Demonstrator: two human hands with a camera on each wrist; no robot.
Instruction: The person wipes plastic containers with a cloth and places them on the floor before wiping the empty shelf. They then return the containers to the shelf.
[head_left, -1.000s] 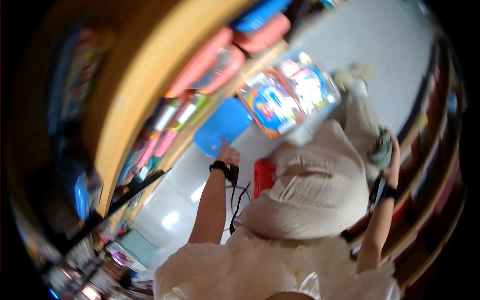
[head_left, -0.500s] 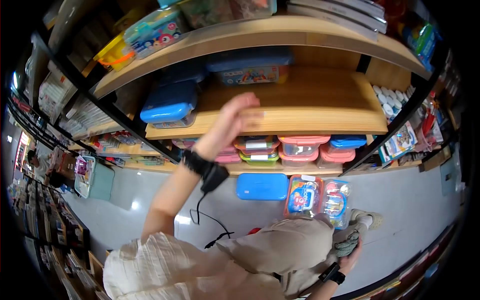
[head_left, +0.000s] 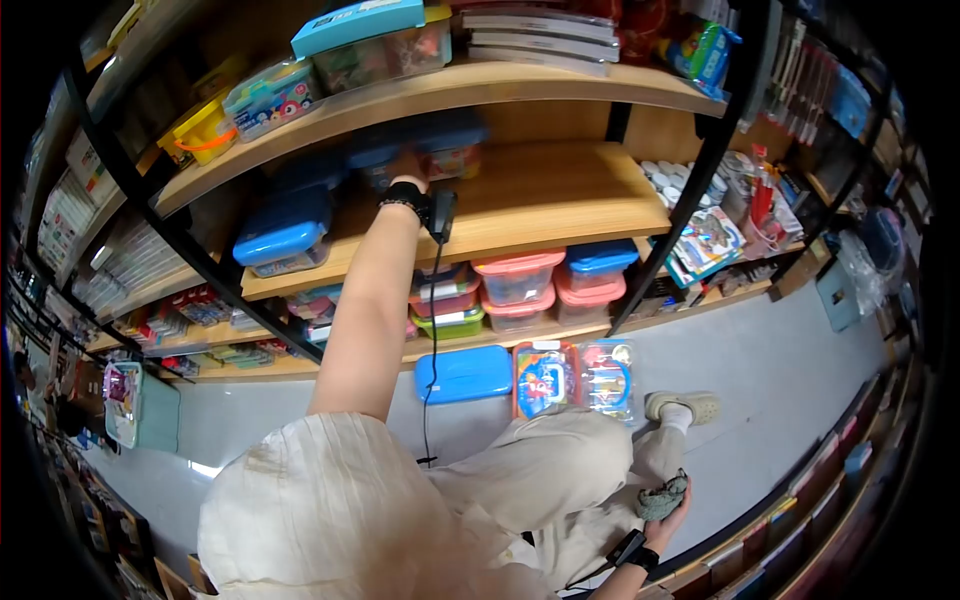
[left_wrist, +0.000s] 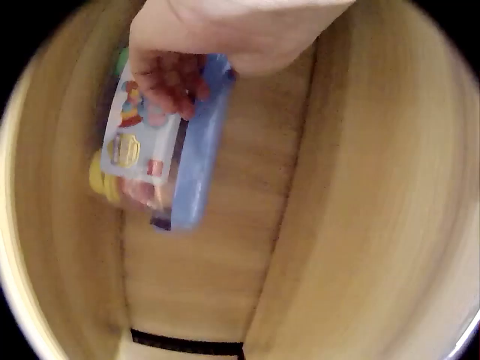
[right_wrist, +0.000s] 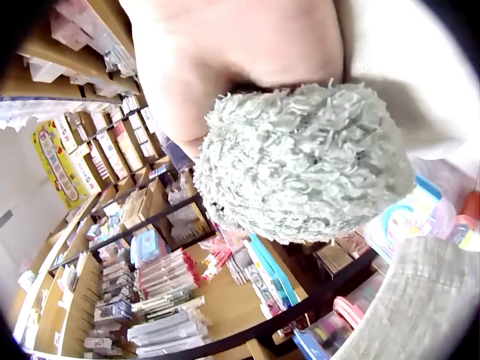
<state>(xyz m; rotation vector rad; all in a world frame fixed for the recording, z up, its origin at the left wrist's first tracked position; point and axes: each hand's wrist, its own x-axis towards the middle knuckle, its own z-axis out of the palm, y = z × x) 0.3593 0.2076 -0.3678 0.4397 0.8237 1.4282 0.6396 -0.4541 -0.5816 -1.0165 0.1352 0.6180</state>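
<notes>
My left hand [head_left: 408,172] reaches onto the middle shelf and grips a clear plastic box [head_left: 455,158] with a blue lid. In the left wrist view, my fingers [left_wrist: 169,86] curl at the edge of its blue lid [left_wrist: 196,161], beside a pale picture label [left_wrist: 133,142]. Low by my leg, my right hand [head_left: 670,525] holds a bunched grey-green cloth [head_left: 660,497]. The cloth's shaggy looped pile [right_wrist: 300,165] fills the middle of the right wrist view, partly covering the fingers.
Another blue-lidded box [head_left: 285,232] sits at this shelf's left end. Pink-lidded boxes [head_left: 518,285] stand on the shelf below. On the floor lie a blue box [head_left: 463,375], a red-rimmed box [head_left: 545,380] and a clear box [head_left: 607,380]. A black cable [head_left: 432,350] hangs from my left wrist.
My left hand has gone from over the blue floor box up to the boxed goods on the middle shelf and taken hold there. My right hand keeps the cloth. The head view has swung up.
</notes>
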